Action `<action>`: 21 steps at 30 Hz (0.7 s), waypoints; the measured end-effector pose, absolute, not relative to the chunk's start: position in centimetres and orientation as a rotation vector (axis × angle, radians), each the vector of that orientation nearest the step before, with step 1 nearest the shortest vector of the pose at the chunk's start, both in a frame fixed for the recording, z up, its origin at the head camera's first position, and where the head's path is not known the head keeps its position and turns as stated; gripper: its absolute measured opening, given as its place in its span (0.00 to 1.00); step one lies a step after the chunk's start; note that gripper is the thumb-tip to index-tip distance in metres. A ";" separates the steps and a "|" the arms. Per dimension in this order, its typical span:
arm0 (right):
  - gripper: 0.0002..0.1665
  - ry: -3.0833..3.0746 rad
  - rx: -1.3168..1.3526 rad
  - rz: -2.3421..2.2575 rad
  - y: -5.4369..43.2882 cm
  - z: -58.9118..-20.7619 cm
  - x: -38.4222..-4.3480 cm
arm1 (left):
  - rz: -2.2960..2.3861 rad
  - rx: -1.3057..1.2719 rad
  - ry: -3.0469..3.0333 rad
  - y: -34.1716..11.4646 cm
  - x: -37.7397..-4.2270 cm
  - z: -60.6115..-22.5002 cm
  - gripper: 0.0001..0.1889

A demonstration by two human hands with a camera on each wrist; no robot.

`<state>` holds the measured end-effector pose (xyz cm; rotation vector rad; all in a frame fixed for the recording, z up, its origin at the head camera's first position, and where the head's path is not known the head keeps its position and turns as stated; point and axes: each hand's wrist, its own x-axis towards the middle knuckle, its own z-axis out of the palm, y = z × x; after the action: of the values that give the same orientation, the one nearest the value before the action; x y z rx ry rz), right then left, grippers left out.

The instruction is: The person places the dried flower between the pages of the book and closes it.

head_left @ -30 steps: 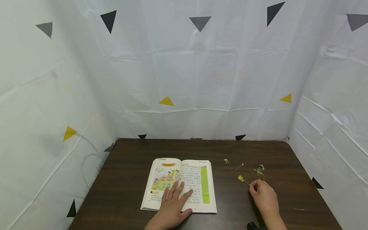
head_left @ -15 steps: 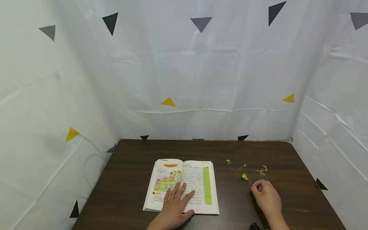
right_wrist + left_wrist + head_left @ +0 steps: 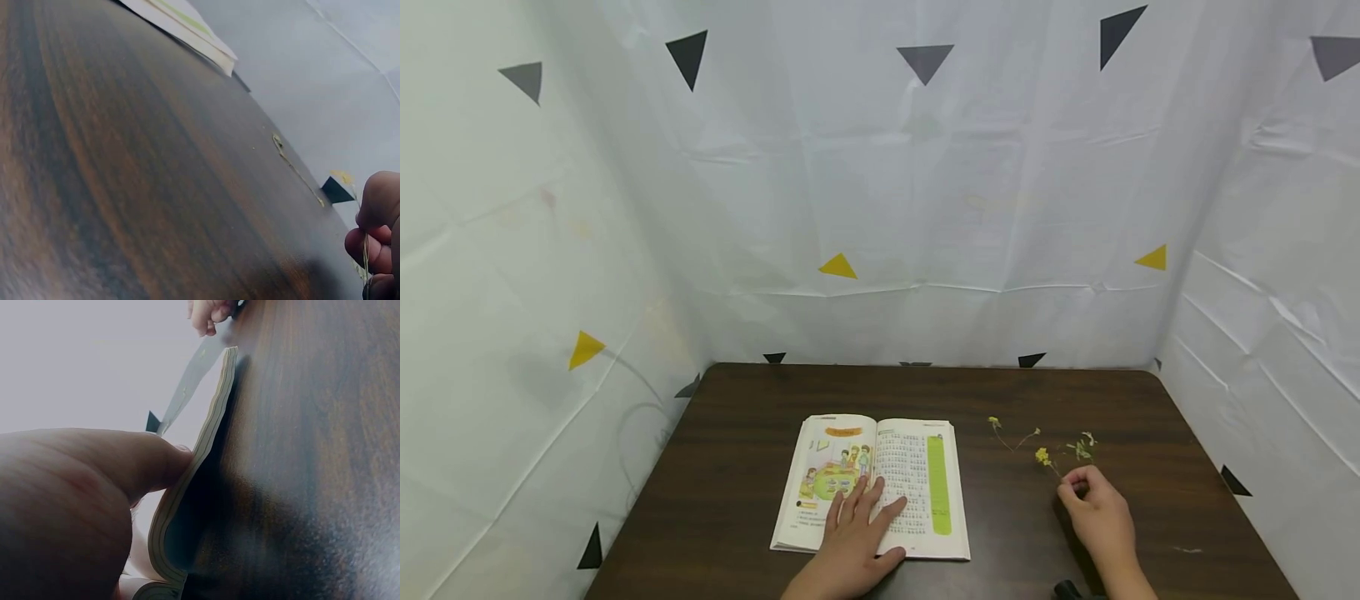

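An open book with a coloured picture on its left page lies on the dark table. Across its lower middle my left hand rests with fingers spread; in the left wrist view the thumb lies at the page edge. To the right of the book, my right hand pinches the thin stem of a small yellow flower between thumb and fingertips. The right wrist view shows that stem running past the curled fingers. A leafy sprig is just beyond the right hand.
Another thin sprig with small blossoms at its two ends lies between book and right hand, further back. A black object shows at the front edge of view, by the right wrist. White sheeting with printed triangles hangs around the table.
The yellow flower in my right hand has shifted slightly right and away, closer to the leafy sprig. My left hand stays in place on the book. The head view has moved a little.
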<state>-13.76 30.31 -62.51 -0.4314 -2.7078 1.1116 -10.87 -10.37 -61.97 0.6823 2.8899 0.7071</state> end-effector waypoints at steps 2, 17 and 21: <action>0.08 -2.719 -0.433 1.106 30.3 -62.5 -13.8 | 0.714 0.677 2.882 -10.3 -10.9 -61.9 0.35; 0.07 -2.634 -0.389 1.064 30.2 -63.4 -14.0 | 0.708 0.668 2.873 -10.4 -10.8 -62.1 0.35; 0.06 -2.626 -0.386 1.066 30.2 -63.3 -14.1 | 0.720 0.666 2.865 -10.4 -10.9 -61.9 0.35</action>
<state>-14.07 30.19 -63.30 -0.3862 -2.6264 1.0660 -10.87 -10.39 -61.94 0.6658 2.8653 0.7201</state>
